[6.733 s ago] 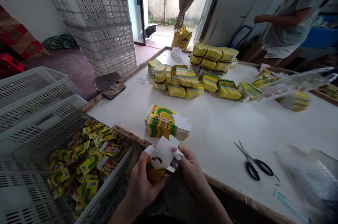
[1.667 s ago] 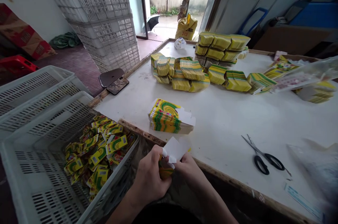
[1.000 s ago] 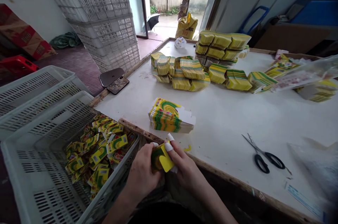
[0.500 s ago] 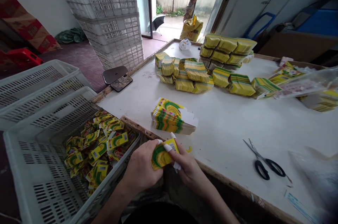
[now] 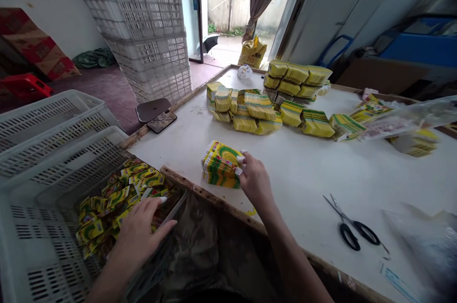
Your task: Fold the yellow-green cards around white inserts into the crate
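My left hand (image 5: 141, 229) hovers over the near side of a white plastic crate (image 5: 21, 255), fingers and thumb spread, nothing held. Below it in the crate lie many small yellow-and-green packed cartons (image 5: 119, 196). On the white table, a stack of flat yellow-and-green cartons (image 5: 221, 162) lies close to the wooden edge. My right hand (image 5: 255, 177) has its thumb and fingers, with white coverings on the tips, on the right end of that stack, pinching the top carton there. How many cartons it grips is hidden.
Black-handled scissors (image 5: 352, 222) lie at right beside a clear plastic bag (image 5: 424, 236). Bundles of flat cartons (image 5: 259, 105) stand farther back. A phone (image 5: 162, 121) rests at the table's left edge. Tall stacked crates (image 5: 153, 46) stand behind, left of the doorway.
Both hands held a yellow carton together before. Now they are apart: the left has moved left over the crate without it, the right forward onto the stack. The view has tilted up slightly.
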